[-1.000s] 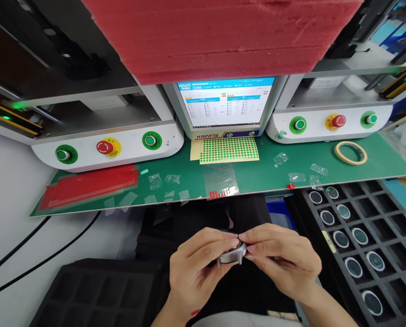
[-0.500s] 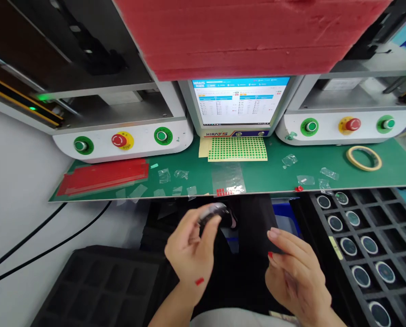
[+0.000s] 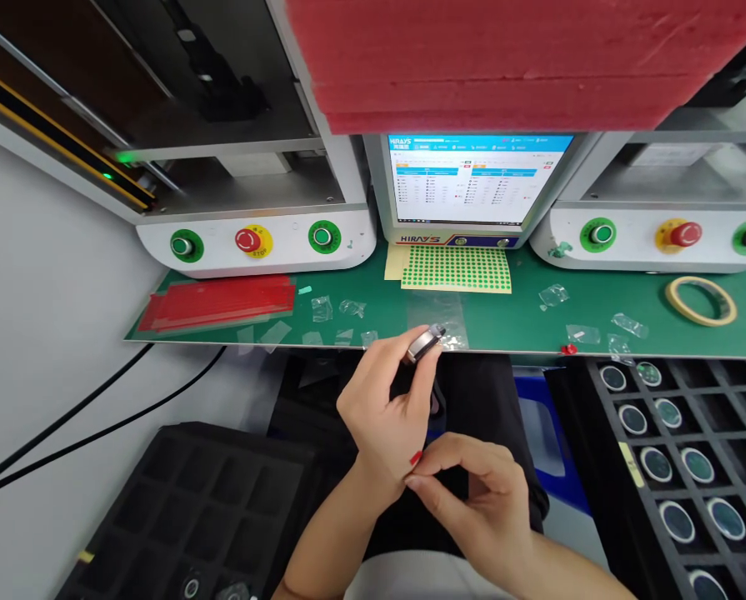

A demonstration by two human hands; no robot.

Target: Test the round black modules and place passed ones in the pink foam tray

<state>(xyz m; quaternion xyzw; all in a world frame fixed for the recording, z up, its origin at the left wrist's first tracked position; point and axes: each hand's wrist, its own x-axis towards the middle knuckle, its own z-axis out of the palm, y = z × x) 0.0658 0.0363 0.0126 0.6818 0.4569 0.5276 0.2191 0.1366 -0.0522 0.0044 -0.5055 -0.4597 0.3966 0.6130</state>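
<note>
My left hand [image 3: 388, 400] is raised to the front edge of the green mat [image 3: 510, 312], its fingers closed on a small round silver watch case [image 3: 426, 342]. My right hand [image 3: 473, 500] sits lower, fingertips pinched against the back of the left wrist, where a tiny red sticker [image 3: 416, 457] shows. Whether the right fingers grip that sticker or only touch it I cannot tell.
A black tray [image 3: 678, 450] of round cases lies at the right; another black compartment tray [image 3: 185, 517] lies at the lower left. On the mat are red strips [image 3: 219, 300], a green dot sheet [image 3: 457, 268], a tape roll [image 3: 701, 300] and plastic scraps. A screen [image 3: 473, 179] stands between two button panels.
My hands parted; the left carried the watch case up and forward to the mat's edge. The right hand moved in to the left wrist at the red sticker. The view shifted left.
</note>
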